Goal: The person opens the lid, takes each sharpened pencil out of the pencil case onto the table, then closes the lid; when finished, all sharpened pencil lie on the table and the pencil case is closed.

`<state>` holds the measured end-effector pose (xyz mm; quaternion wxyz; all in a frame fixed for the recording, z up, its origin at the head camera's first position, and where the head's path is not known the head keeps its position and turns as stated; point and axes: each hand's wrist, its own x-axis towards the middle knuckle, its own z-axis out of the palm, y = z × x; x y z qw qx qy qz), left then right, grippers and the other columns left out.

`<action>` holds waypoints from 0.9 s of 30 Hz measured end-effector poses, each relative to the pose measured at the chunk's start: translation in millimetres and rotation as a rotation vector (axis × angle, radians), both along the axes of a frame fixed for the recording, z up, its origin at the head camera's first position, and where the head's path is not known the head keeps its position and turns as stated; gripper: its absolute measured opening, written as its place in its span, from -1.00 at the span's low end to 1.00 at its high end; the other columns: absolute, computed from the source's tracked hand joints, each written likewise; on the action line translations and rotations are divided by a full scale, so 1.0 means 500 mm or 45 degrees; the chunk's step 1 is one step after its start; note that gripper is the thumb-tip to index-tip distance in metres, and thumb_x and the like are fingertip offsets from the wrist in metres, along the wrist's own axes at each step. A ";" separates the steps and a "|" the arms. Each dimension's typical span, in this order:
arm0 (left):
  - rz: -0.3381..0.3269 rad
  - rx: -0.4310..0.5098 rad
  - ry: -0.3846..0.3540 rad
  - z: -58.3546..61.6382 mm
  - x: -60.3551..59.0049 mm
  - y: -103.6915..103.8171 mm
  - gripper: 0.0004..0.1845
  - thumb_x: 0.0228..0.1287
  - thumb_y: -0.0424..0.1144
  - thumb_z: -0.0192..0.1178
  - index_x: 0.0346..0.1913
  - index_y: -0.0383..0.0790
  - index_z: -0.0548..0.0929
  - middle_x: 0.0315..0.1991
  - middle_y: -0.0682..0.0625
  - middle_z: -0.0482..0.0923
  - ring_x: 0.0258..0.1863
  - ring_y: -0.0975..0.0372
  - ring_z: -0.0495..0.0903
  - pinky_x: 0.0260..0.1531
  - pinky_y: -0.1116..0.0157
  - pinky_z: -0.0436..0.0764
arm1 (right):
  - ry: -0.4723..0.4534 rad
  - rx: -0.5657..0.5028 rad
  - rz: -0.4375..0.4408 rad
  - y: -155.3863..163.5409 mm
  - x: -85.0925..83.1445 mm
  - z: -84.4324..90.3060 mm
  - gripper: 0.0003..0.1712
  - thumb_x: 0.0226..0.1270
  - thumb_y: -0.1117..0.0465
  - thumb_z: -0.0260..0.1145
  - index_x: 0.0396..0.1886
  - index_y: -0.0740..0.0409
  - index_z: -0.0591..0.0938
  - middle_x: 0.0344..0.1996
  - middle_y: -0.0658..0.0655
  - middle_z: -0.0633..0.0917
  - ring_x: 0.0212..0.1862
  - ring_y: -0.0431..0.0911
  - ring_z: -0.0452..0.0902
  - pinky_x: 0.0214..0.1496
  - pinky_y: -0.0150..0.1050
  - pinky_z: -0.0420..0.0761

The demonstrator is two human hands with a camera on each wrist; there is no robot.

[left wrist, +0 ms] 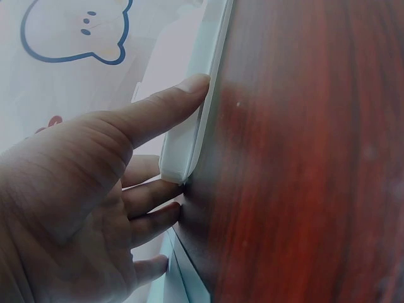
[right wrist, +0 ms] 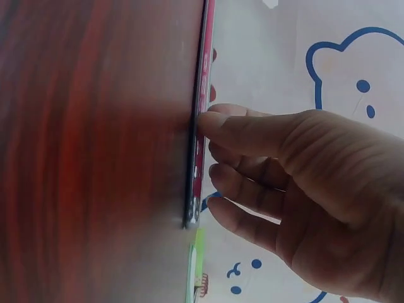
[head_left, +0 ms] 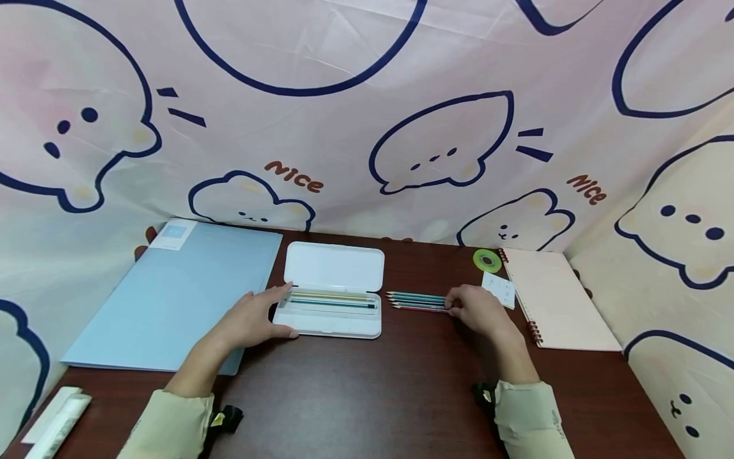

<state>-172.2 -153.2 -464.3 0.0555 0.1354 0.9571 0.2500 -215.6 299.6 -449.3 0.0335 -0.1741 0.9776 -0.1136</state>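
So, at the far left lies a blue folder (head_left: 172, 299), just outside your left hand (head_left: 252, 319). That hand rests with straight fingers against the left end of the open white pencil case (head_left: 332, 306), thumb along its near edge, steadying it. Inside the case, just right of your fingertips, a few pencils already lie in the tray. Right of the case, a small row of pencils (head_left: 417, 301) waits on the table, and your right hand (head_left: 478, 310) pinches their blunt ends with curled fingers. Beyond that grip sits a pink notebook (head_left: 556, 299). It looks partly done: some stowed, these left
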 end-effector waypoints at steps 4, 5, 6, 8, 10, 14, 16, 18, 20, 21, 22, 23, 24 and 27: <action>-0.005 0.006 -0.005 -0.002 0.001 0.001 0.07 0.01 0.11 0.54 0.51 -0.32 0.31 0.42 -0.34 0.41 0.41 -0.21 0.41 0.45 -0.34 0.11 | 0.005 0.006 -0.006 -0.010 -0.001 0.004 -0.89 0.28 0.31 0.41 -0.36 0.00 0.71 -0.38 -0.02 0.67 -0.31 -0.10 0.49 -0.15 -0.07 0.59; -0.004 0.010 -0.006 -0.003 0.001 0.001 0.07 0.01 0.11 0.55 0.51 -0.32 0.31 0.42 -0.34 0.41 0.41 -0.21 0.40 0.45 -0.35 0.11 | 0.011 0.006 0.001 -0.013 0.000 0.006 -0.90 0.28 0.31 0.41 -0.36 0.00 0.71 -0.38 -0.02 0.67 -0.32 -0.10 0.49 -0.16 -0.06 0.59; -0.003 0.013 -0.007 -0.003 0.001 0.001 0.07 0.01 0.11 0.55 0.51 -0.32 0.31 0.42 -0.34 0.41 0.41 -0.21 0.41 0.45 -0.35 0.11 | 0.014 0.000 0.001 -0.016 0.001 0.007 -0.91 0.28 0.30 0.42 -0.35 0.00 0.72 -0.37 -0.02 0.68 -0.31 -0.10 0.49 -0.15 -0.06 0.60; -0.002 0.013 -0.003 -0.003 0.001 0.001 0.07 0.01 0.10 0.55 0.51 -0.32 0.31 0.42 -0.34 0.41 0.40 -0.21 0.41 0.44 -0.35 0.12 | 0.021 -0.030 0.006 -0.026 0.003 0.010 -0.93 0.29 0.28 0.43 -0.32 0.00 0.73 -0.34 -0.02 0.70 -0.29 -0.10 0.52 -0.12 -0.04 0.62; 0.001 0.013 0.003 -0.003 0.000 0.000 0.07 0.00 0.10 0.55 0.51 -0.32 0.32 0.42 -0.33 0.41 0.40 -0.21 0.41 0.44 -0.35 0.12 | 0.021 -0.067 0.022 -0.039 0.003 0.012 -0.95 0.32 0.24 0.43 -0.26 0.00 0.75 -0.29 -0.01 0.73 -0.25 -0.10 0.56 -0.08 -0.01 0.64; 0.008 0.006 0.006 -0.001 -0.002 -0.003 0.07 0.01 0.10 0.55 0.51 -0.32 0.32 0.42 -0.33 0.41 0.41 -0.20 0.41 0.45 -0.35 0.12 | -0.018 -0.140 0.063 -0.085 -0.002 0.016 -0.88 0.37 0.20 0.40 -0.13 -0.01 0.77 -0.20 -0.02 0.77 -0.18 -0.12 0.60 0.00 -0.01 0.65; 0.009 0.002 0.004 0.002 -0.003 -0.005 0.06 0.01 0.10 0.55 0.51 -0.32 0.31 0.42 -0.33 0.41 0.41 -0.21 0.40 0.45 -0.35 0.11 | -0.047 -0.167 0.074 -0.117 -0.008 0.020 -0.86 0.39 0.19 0.39 -0.11 -0.02 0.77 -0.20 -0.04 0.76 -0.19 -0.15 0.58 0.00 -0.05 0.65; 0.010 0.002 0.005 0.004 -0.003 -0.005 0.06 0.01 0.09 0.55 0.51 -0.33 0.32 0.42 -0.33 0.41 0.41 -0.20 0.41 0.44 -0.35 0.12 | -0.063 -0.187 0.086 -0.152 -0.014 0.024 -0.86 0.39 0.17 0.38 -0.10 -0.06 0.77 -0.20 -0.08 0.76 -0.22 -0.19 0.55 -0.02 -0.11 0.64; 0.010 0.005 0.004 0.005 -0.002 -0.004 0.06 0.01 0.09 0.55 0.51 -0.33 0.32 0.42 -0.33 0.42 0.40 -0.20 0.42 0.44 -0.35 0.12 | -0.078 -0.209 0.105 -0.188 -0.017 0.029 -0.85 0.39 0.16 0.39 -0.09 -0.07 0.78 -0.20 -0.10 0.77 -0.25 -0.22 0.56 -0.04 -0.16 0.64; 0.010 0.004 0.004 0.004 -0.001 -0.003 0.05 0.02 0.09 0.55 0.51 -0.32 0.32 0.41 -0.32 0.42 0.40 -0.20 0.42 0.44 -0.35 0.13 | -0.082 -0.219 0.121 -0.206 -0.018 0.031 -0.85 0.39 0.16 0.39 -0.09 -0.07 0.78 -0.21 -0.11 0.77 -0.26 -0.23 0.55 -0.06 -0.18 0.63; 0.010 0.002 0.004 0.003 0.000 -0.002 0.05 0.01 0.10 0.55 0.51 -0.32 0.32 0.41 -0.32 0.43 0.40 -0.19 0.43 0.44 -0.35 0.13 | -0.087 -0.226 0.141 -0.223 -0.018 0.034 -0.85 0.39 0.16 0.39 -0.09 -0.08 0.78 -0.21 -0.11 0.77 -0.26 -0.24 0.55 -0.07 -0.20 0.63; 0.010 0.004 0.002 0.002 0.000 -0.001 0.05 0.01 0.10 0.55 0.51 -0.32 0.32 0.41 -0.31 0.43 0.40 -0.18 0.43 0.44 -0.34 0.13 | -0.094 -0.234 0.169 -0.239 -0.017 0.036 -0.84 0.39 0.16 0.39 -0.08 -0.08 0.78 -0.21 -0.11 0.77 -0.25 -0.24 0.56 -0.07 -0.20 0.63; 0.010 0.004 -0.002 0.002 0.001 -0.001 0.06 0.01 0.10 0.55 0.51 -0.31 0.33 0.41 -0.31 0.43 0.40 -0.18 0.43 0.44 -0.34 0.13 | -0.108 -0.237 0.197 -0.253 -0.016 0.037 -0.83 0.40 0.16 0.39 -0.07 -0.08 0.78 -0.20 -0.10 0.77 -0.24 -0.25 0.57 -0.06 -0.21 0.63; 0.011 0.001 -0.004 0.001 0.003 -0.001 0.06 0.01 0.12 0.55 0.51 -0.30 0.33 0.41 -0.30 0.44 0.39 -0.17 0.44 0.43 -0.35 0.15 | -0.172 -0.246 0.281 -0.291 -0.012 0.039 -0.80 0.41 0.16 0.37 -0.03 -0.05 0.78 -0.18 -0.06 0.79 -0.19 -0.21 0.60 -0.04 -0.20 0.64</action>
